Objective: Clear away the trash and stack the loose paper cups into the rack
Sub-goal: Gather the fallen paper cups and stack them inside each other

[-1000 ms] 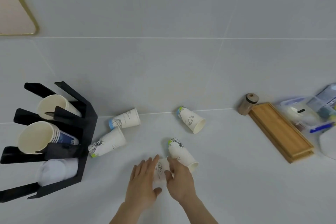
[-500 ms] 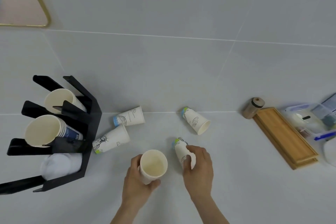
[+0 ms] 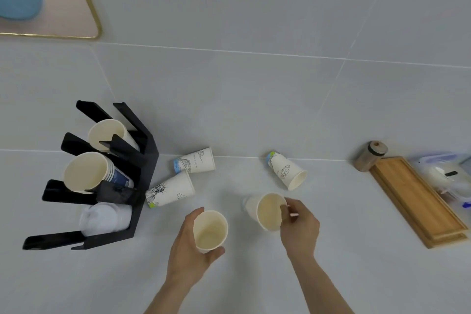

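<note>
My left hand (image 3: pixel 190 250) grips a white paper cup (image 3: pixel 210 231), mouth facing up toward me. My right hand (image 3: pixel 299 227) holds a second paper cup (image 3: pixel 267 210) by its rim, tilted with its mouth toward me. Three more printed cups lie on their sides on the white counter: one (image 3: pixel 195 163) and another (image 3: pixel 169 189) beside the rack, a third (image 3: pixel 286 173) farther right. The black cup rack (image 3: pixel 142 160) stands at the left with a single cup (image 3: pixel 108 132) in its top slot, a stack of cups (image 3: pixel 88 173) in the middle and clear lids (image 3: pixel 104 216) at the bottom.
A wooden tray (image 3: pixel 418 201) lies at the right with a small brown jar (image 3: pixel 369 155) at its far end. Clear plastic containers (image 3: pixel 448 176) sit at the right edge. A gold-framed pink panel (image 3: pixel 51 7) hangs on the tiled wall at upper left.
My right hand has lifted its cup off the counter and turned its mouth toward me. My left hand still holds its cup upright. The view has shifted slightly.
</note>
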